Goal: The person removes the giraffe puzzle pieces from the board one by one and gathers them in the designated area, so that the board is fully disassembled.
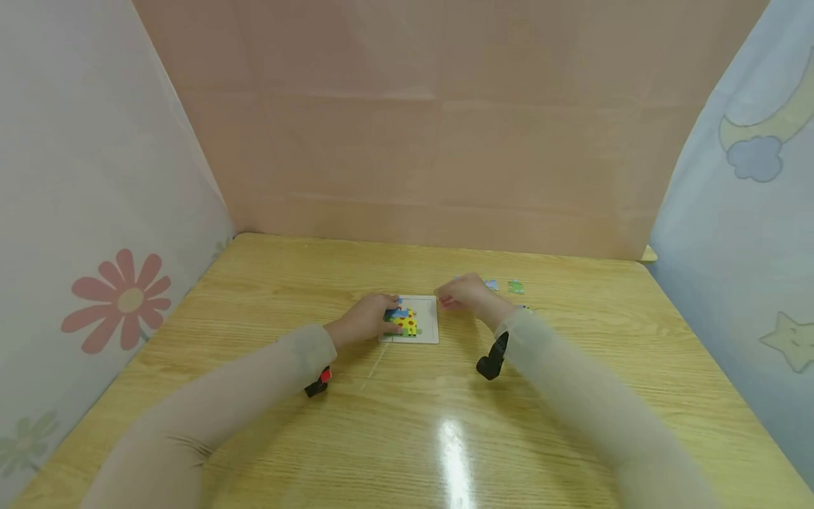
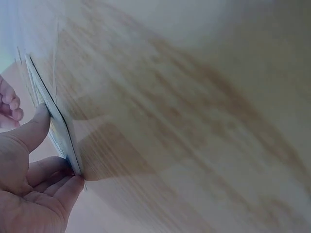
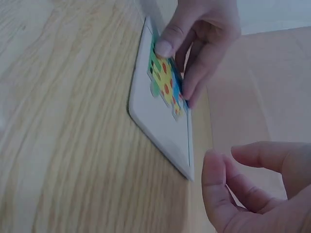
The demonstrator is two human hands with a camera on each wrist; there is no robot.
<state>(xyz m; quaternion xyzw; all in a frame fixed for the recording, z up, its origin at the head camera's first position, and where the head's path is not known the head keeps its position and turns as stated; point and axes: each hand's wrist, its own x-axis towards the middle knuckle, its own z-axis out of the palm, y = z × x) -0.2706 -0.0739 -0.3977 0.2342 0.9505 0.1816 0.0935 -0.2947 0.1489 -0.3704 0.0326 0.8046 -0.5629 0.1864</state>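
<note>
The partly built giraffe puzzle [image 1: 409, 325] sits in the left part of a white tray [image 1: 429, 322]; my left hand [image 1: 364, 321] presses there, thumb and fingers spread; my right hand [image 1: 469, 291] is loosely curled, holding nothing, just beside the tray; loose pieces [image 1: 516, 287] lie farther right on the wooden table [image 1: 381, 424].

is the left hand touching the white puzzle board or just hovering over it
Touching: the left wrist view shows the left hand with its fingertips against the edge of the white puzzle board.
</note>
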